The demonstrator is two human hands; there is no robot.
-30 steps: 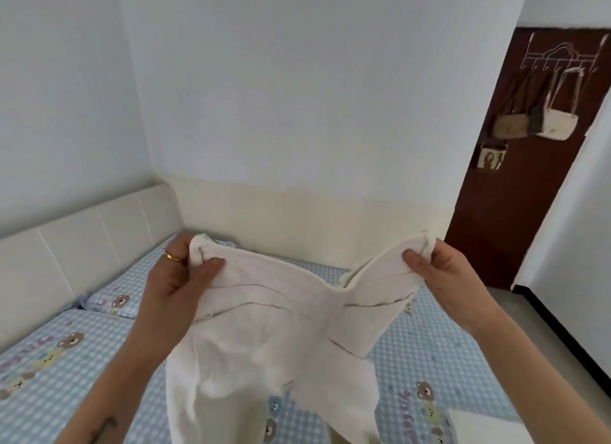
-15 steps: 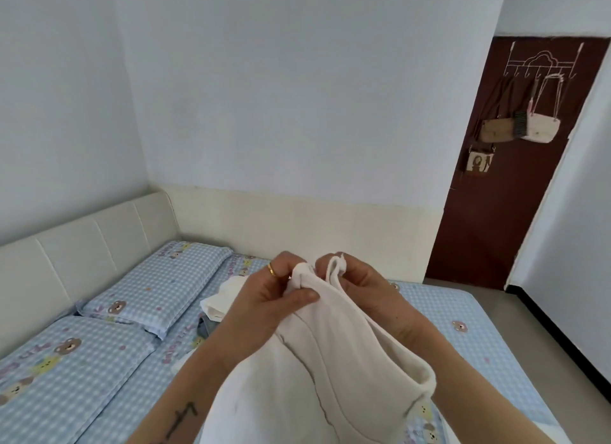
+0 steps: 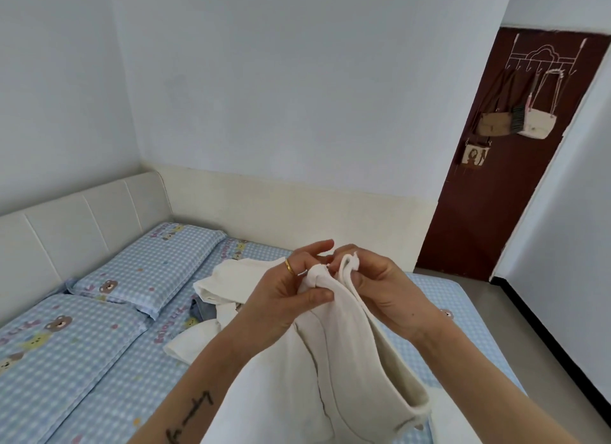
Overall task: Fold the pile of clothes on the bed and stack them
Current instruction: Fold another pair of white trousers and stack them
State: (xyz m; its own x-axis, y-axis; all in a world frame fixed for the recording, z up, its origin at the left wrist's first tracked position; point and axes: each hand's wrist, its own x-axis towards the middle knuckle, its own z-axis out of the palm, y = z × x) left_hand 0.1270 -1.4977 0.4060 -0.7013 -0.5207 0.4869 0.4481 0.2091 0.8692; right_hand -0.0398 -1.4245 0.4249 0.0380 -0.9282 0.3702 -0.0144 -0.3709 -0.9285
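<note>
Both of your hands are pinching the top edge of the cream garment (image 3: 347,354) at the centre of the frame: your left hand (image 3: 284,298) has a bunched corner between thumb and fingers, and your right hand (image 3: 380,288) holds the doubled edge just beside it, so the two corners almost touch. From there the cloth hangs down toward the lower middle of the frame, folded once on itself. It looks thick, soft and limp, light enough to lift by the corners, and it will sag and lose its line wherever you let it go. Keep your hold on the seamed corners, where the fabric is firmest, and lay it flat on the bed (image 3: 99,361) before creasing again. Further clothes, the pile (image 3: 218,291), lie crumpled behind your left hand at mid-frame, white pieces over something blue-grey. I judge that loose heap may snag a trailing hem.
</note>
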